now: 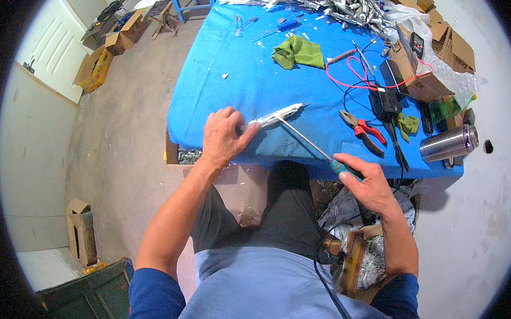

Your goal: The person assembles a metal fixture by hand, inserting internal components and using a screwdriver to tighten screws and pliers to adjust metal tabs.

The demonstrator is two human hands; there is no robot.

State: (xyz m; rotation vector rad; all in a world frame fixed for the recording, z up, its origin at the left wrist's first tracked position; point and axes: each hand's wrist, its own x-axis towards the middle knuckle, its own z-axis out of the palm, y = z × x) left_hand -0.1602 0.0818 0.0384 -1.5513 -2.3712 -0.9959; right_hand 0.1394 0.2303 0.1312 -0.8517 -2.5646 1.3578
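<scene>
While the left hand (226,135) clamps 1 end of a slender white plastic-looking piece (290,110) near the front edge of the blue-covered bench (207,93), the right hand (370,183) grips a teal-handled steel screwdriver (337,165), tip against it. Hands apart; left grip presumably counters the tip's push. Red-handled metal pliers (361,128) lie toward right-front corner, likely for reach.

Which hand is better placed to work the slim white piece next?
Likely the right hand: it grips the teal-handled metal screwdriver, tip at the white piece; the left hand holds it.
</scene>
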